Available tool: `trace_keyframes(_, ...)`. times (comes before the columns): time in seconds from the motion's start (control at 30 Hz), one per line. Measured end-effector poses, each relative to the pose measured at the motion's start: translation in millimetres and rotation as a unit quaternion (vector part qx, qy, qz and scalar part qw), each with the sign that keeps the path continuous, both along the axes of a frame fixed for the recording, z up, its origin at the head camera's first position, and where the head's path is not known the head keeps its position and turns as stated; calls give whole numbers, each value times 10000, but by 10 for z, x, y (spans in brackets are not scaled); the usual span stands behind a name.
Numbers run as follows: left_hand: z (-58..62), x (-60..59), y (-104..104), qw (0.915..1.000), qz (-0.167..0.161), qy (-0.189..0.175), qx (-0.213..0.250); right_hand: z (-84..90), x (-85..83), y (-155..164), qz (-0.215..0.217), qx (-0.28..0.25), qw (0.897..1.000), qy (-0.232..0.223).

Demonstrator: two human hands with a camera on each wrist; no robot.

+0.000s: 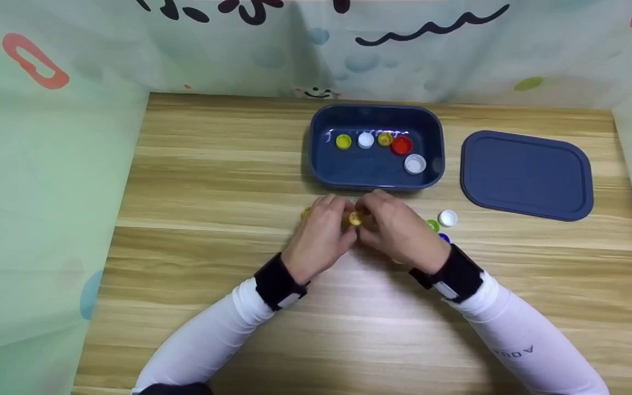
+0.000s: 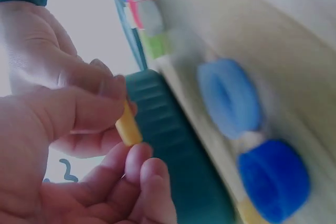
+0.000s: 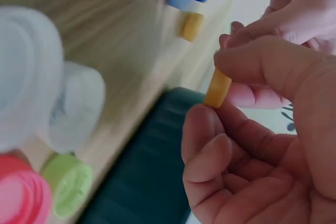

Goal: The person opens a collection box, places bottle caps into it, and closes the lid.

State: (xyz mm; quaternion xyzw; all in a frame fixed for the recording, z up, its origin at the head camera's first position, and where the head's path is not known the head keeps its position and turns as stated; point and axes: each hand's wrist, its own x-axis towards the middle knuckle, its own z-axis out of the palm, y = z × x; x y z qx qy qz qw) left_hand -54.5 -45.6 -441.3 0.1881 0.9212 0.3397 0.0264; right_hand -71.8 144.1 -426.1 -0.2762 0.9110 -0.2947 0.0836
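Observation:
In the head view a small yellow bottle cap point(image 1: 355, 218) is held up between my two hands, in front of the blue box. My left hand point(image 1: 319, 236) pinches it from one side, its thumb tip at the cap point(image 2: 128, 127) in the left wrist view. From the other side my right hand point(image 1: 404, 230) pinches the same cap point(image 3: 217, 90) between thumb and fingertips. Another yellow cap point(image 1: 305, 213) peeks out beside the left hand. Light blue point(image 2: 231, 98) and dark blue caps point(image 2: 275, 182) lie on the table under the hands, hidden from the head view.
The blue box point(image 1: 371, 176) contains several caps, including a red one point(image 1: 402, 145) and a larger white one point(image 1: 415, 164). Its lid point(image 1: 527, 175) lies flat to the right. White point(image 1: 448, 218), green point(image 1: 432, 225) and blue caps point(image 1: 444, 237) lie by the right wrist.

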Motion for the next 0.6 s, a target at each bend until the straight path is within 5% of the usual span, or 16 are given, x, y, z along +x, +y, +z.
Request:
trace_keyframes(0.37,250,-261,216,9857,146,-471,1613,197,-144,181,-777,-770,9931,431)
trace_keyframes(0.6,361,-496,384,9710,365,-1016,2133,224,-327,297,-1427,-1106,9828,376)
